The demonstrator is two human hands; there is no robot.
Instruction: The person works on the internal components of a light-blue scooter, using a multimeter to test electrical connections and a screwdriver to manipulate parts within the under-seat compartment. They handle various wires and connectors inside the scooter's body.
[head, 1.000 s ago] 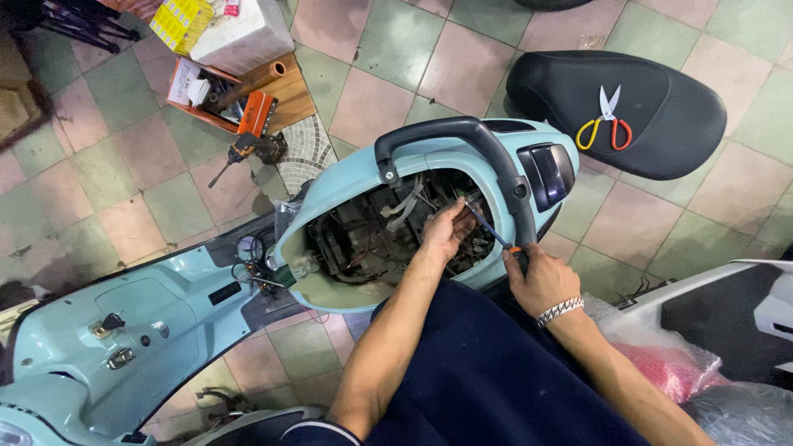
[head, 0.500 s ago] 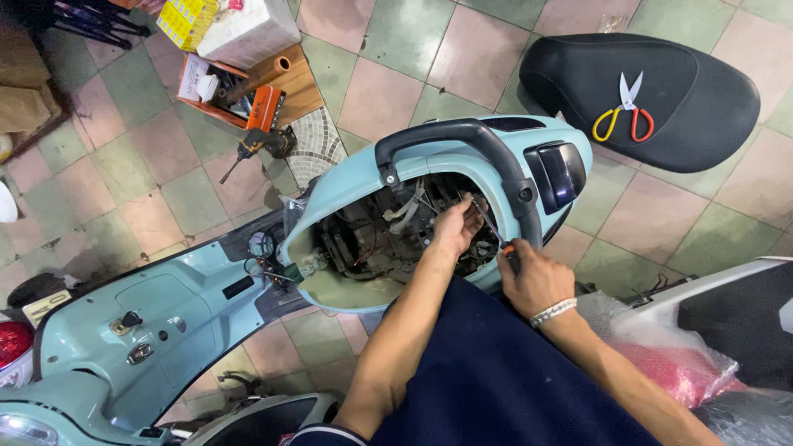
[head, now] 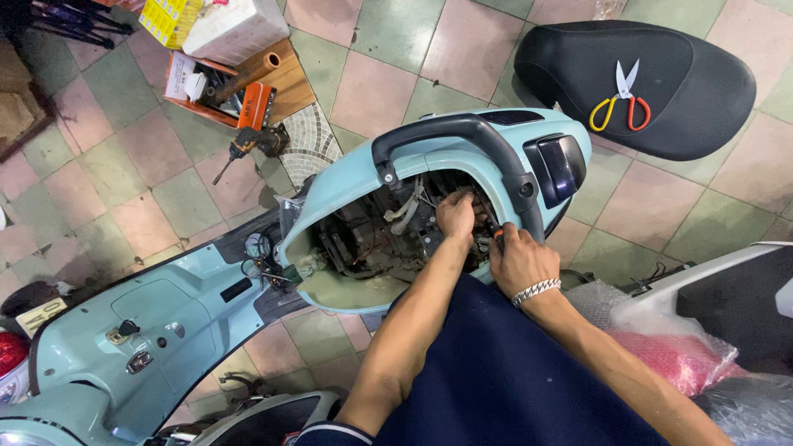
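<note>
Head view: yellow box (head: 168, 18) lies beside white package (head: 235, 26).

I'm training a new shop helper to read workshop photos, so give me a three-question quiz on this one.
1. True or false: the scissors lie on the removed black seat.
2. Where is the left hand? A) on the grab rail B) inside the open engine bay of the scooter C) on the floor
3. What does the right hand wear at the wrist?

Key: 1 true; 2 B; 3 a silver chain bracelet.
</note>
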